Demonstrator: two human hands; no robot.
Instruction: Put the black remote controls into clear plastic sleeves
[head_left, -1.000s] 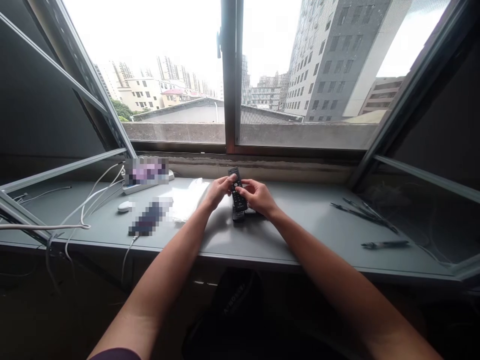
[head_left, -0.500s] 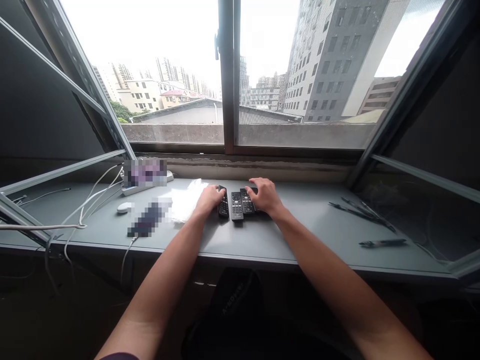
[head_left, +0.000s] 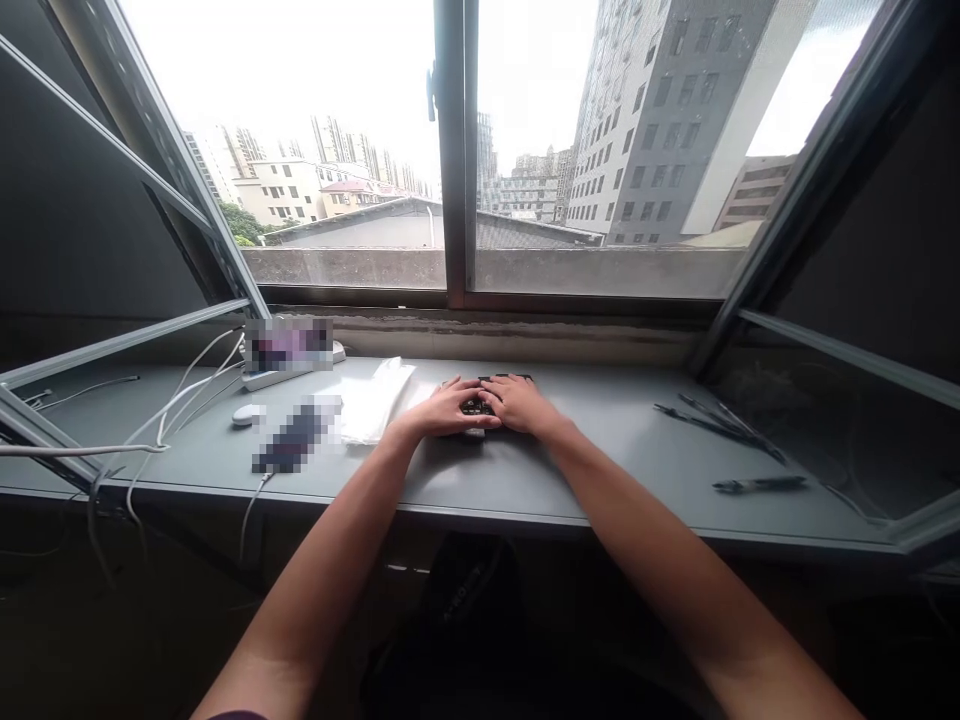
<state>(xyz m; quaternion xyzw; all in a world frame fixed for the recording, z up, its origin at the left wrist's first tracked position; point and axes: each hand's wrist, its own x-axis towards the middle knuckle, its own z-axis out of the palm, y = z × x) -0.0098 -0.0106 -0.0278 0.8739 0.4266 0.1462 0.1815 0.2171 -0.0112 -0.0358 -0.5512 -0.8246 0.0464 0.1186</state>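
Several black remote controls [head_left: 475, 408] lie side by side on the grey desk [head_left: 600, 460], mostly hidden beneath my hands. My left hand [head_left: 448, 408] rests over the left ones with its fingers stretched out and pointing right, the thumb crossing near their lower ends. Over the right ones lies my right hand [head_left: 523, 403], flat, its fingers extended toward the left hand. The fingertips of the two hands nearly meet, and a few buttons show in the gap between them.
White plastic packaging [head_left: 375, 405] lies left of the remotes. Further left are a blurred-out dark item [head_left: 296, 440] on a cable, a small white round object [head_left: 245, 415] and a white power strip [head_left: 262, 378]. Several pens [head_left: 757, 484] lie at the right. A window frame [head_left: 457, 200] rises behind.
My left hand has let go of the leftmost remote's side and moved right, flattening over the remotes. My right hand has shifted slightly and spread flat on top. The remotes are now largely covered.
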